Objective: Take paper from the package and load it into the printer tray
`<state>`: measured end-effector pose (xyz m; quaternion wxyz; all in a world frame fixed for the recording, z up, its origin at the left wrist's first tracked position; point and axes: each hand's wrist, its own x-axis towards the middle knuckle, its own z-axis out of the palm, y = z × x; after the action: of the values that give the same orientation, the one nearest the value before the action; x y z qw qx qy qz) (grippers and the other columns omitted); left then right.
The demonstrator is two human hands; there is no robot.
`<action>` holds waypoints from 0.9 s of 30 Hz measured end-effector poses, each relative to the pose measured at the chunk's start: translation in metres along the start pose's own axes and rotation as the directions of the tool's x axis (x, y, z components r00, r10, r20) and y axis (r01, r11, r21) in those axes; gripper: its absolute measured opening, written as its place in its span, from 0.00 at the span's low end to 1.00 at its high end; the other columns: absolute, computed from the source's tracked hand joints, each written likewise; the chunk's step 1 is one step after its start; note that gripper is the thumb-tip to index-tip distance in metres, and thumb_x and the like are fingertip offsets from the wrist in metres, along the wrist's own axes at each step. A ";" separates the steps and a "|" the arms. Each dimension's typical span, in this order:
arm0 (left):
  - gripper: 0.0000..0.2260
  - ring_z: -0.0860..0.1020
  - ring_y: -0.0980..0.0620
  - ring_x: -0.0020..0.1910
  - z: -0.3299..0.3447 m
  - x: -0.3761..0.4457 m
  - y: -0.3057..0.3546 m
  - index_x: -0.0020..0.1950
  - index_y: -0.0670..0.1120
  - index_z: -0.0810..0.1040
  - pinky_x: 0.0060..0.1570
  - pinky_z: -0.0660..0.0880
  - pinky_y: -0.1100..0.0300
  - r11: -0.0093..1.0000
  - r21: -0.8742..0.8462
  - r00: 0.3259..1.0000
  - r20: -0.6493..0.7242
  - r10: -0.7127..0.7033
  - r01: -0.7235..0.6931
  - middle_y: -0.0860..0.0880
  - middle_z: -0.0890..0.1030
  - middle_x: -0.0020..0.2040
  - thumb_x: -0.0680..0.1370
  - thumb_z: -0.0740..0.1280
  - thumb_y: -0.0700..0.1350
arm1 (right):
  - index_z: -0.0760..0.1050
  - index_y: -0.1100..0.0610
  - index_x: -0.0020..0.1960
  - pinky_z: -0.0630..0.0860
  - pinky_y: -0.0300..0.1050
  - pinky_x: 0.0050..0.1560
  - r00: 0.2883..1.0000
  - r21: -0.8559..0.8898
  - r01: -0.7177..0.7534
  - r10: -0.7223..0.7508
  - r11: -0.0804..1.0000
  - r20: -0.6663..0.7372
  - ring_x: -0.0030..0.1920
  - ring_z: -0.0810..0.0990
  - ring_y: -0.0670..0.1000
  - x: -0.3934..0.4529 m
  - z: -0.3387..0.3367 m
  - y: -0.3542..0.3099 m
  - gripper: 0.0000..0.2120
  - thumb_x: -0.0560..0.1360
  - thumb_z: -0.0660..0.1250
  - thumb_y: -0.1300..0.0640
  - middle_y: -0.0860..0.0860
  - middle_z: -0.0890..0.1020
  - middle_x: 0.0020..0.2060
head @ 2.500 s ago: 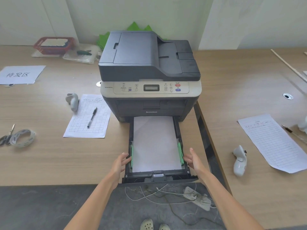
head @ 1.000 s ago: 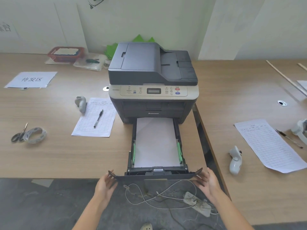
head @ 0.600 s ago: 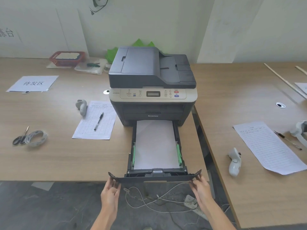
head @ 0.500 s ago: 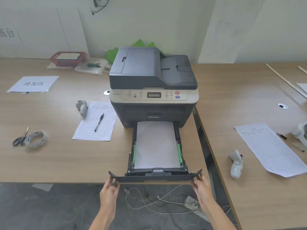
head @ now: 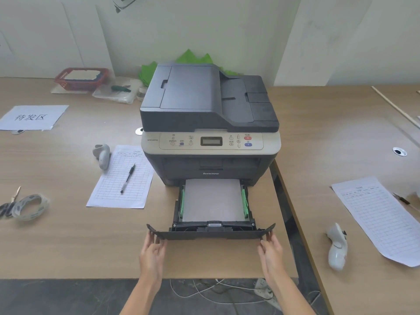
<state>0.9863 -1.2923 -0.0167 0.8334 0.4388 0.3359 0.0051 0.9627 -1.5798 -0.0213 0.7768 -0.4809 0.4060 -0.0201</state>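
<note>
A dark grey printer [head: 209, 105] stands on the wooden table. Its paper tray [head: 211, 234] sticks halfway out of the front, low over the tabletop. A stack of white paper [head: 212, 201] lies flat in the tray between two green side guides [head: 244, 204]. My left hand [head: 152, 253] grips the left end of the tray's front panel, fingers curled on its edge. My right hand [head: 271, 253] holds the right end the same way. No paper package is in view.
Left of the printer lie a printed form [head: 113, 189] with a pen [head: 127, 178], a white controller [head: 102, 154], and a tape roll [head: 30, 206]. On the right table are another form [head: 377, 217] and a white controller [head: 336, 248]. A power strip [head: 266, 292] with cables lies on the floor.
My hands left the green guides and took the front panel's ends. The tray has since slid further into the printer, so less paper shows and its front is over the table.
</note>
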 end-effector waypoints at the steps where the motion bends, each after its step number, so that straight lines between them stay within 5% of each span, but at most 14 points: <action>1: 0.30 0.69 0.47 0.65 0.004 0.006 0.001 0.74 0.42 0.61 0.69 0.66 0.49 1.000 -0.017 1.000 -0.002 0.013 -0.013 0.45 0.69 0.68 0.74 0.47 0.25 | 0.57 0.60 0.74 0.57 0.54 0.75 1.000 0.056 0.006 -0.005 0.998 -0.008 0.72 0.63 0.57 0.003 0.005 -0.002 0.25 0.79 0.52 0.72 0.58 0.64 0.73; 4: 0.29 0.69 0.48 0.65 0.017 0.023 0.006 0.74 0.44 0.60 0.62 0.74 0.57 0.998 -0.048 0.999 0.000 0.043 -0.042 0.47 0.69 0.68 0.75 0.47 0.26 | 0.60 0.59 0.73 0.59 0.54 0.74 0.999 0.281 0.006 0.004 0.960 -0.034 0.71 0.65 0.59 0.014 0.020 -0.012 0.22 0.80 0.52 0.66 0.59 0.66 0.71; 7: 0.28 0.68 0.46 0.69 0.029 0.040 0.012 0.74 0.46 0.61 0.69 0.65 0.48 0.996 -0.065 0.998 0.018 0.058 -0.057 0.47 0.68 0.70 0.76 0.48 0.28 | 0.65 0.60 0.70 0.63 0.52 0.71 0.999 0.373 0.031 -0.015 0.927 -0.044 0.66 0.69 0.58 0.024 0.036 -0.021 0.19 0.80 0.53 0.59 0.60 0.68 0.70; 11: 0.26 0.69 0.46 0.67 0.047 0.059 0.022 0.74 0.46 0.61 0.63 0.74 0.56 0.996 -0.066 0.997 0.052 0.063 -0.060 0.48 0.68 0.70 0.76 0.49 0.32 | 0.66 0.57 0.70 0.61 0.53 0.72 0.998 0.282 0.038 -0.025 0.959 -0.050 0.71 0.66 0.56 0.046 0.053 -0.032 0.20 0.81 0.50 0.55 0.57 0.68 0.71; 15: 0.20 0.69 0.42 0.68 0.067 0.082 0.032 0.72 0.46 0.65 0.69 0.64 0.49 0.996 -0.074 0.997 0.056 0.045 -0.041 0.50 0.68 0.72 0.80 0.52 0.40 | 0.61 0.56 0.73 0.55 0.52 0.75 1.000 0.138 0.021 -0.018 0.990 -0.023 0.74 0.60 0.54 0.069 0.066 -0.050 0.23 0.82 0.45 0.50 0.54 0.64 0.74; 18: 0.16 0.71 0.43 0.66 0.082 0.101 0.040 0.66 0.47 0.71 0.66 0.67 0.49 0.997 -0.069 0.997 0.070 0.027 -0.022 0.51 0.71 0.68 0.79 0.55 0.45 | 0.58 0.55 0.75 0.53 0.52 0.76 1.000 0.100 -0.003 0.000 0.995 0.029 0.75 0.58 0.53 0.084 0.080 -0.064 0.24 0.82 0.43 0.48 0.52 0.61 0.75; 21: 0.19 0.71 0.43 0.66 0.101 0.118 0.049 0.69 0.46 0.70 0.63 0.68 0.50 0.999 -0.053 0.996 0.085 0.014 -0.009 0.50 0.71 0.70 0.79 0.54 0.46 | 0.56 0.55 0.75 0.53 0.50 0.76 0.998 0.105 0.003 -0.010 0.994 0.068 0.75 0.57 0.52 0.101 0.098 -0.080 0.24 0.82 0.42 0.48 0.52 0.60 0.75; 25: 0.14 0.75 0.46 0.61 0.111 0.135 0.050 0.58 0.51 0.78 0.55 0.73 0.55 1.000 -0.015 0.996 0.088 0.013 -0.012 0.54 0.78 0.58 0.77 0.58 0.46 | 0.53 0.53 0.76 0.54 0.49 0.76 0.998 0.058 0.015 -0.018 0.998 0.060 0.76 0.56 0.52 0.113 0.109 -0.083 0.24 0.82 0.42 0.48 0.51 0.58 0.76; 27: 0.16 0.75 0.47 0.62 0.108 0.139 0.048 0.61 0.51 0.77 0.55 0.73 0.55 1.000 0.003 0.995 0.101 0.003 -0.003 0.53 0.77 0.61 0.77 0.58 0.45 | 0.53 0.54 0.76 0.54 0.49 0.76 0.998 0.043 0.018 -0.021 0.999 0.061 0.76 0.56 0.52 0.114 0.107 -0.082 0.24 0.82 0.41 0.48 0.51 0.58 0.76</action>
<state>1.1687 -1.2989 -0.0171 0.8486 0.4404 0.2927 -0.0162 1.1378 -1.5937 -0.0060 0.7987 -0.4685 0.3769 -0.0215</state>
